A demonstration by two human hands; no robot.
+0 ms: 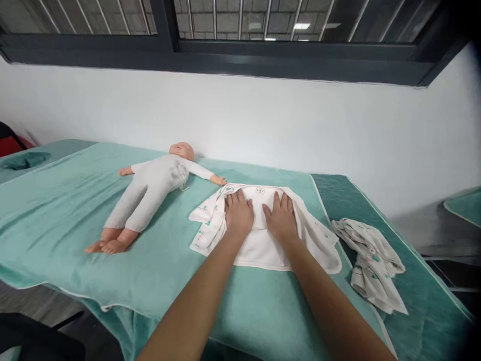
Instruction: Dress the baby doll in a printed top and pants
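Observation:
A white baby shirt (261,245) with a small green print lies opened out on the green cover, its inside facing up. My left hand (239,214) rests flat on its left part, fingers spread and pointing away from me. On the right part, my right hand (281,216) lies flat in the same way, fingers apart. Between the two hands, a small printed label (260,190) shows at the neck edge. To the left, a baby doll (158,183) in a white bodysuit lies on its back, one hand close to the shirt's upper left corner.
A crumpled printed baby garment (372,260) lies at the right. The green cover (67,200) drapes over the front edge. Behind stands a white wall (263,125) under a dark-framed barred window (240,57). A black object (37,336) is at the lower left.

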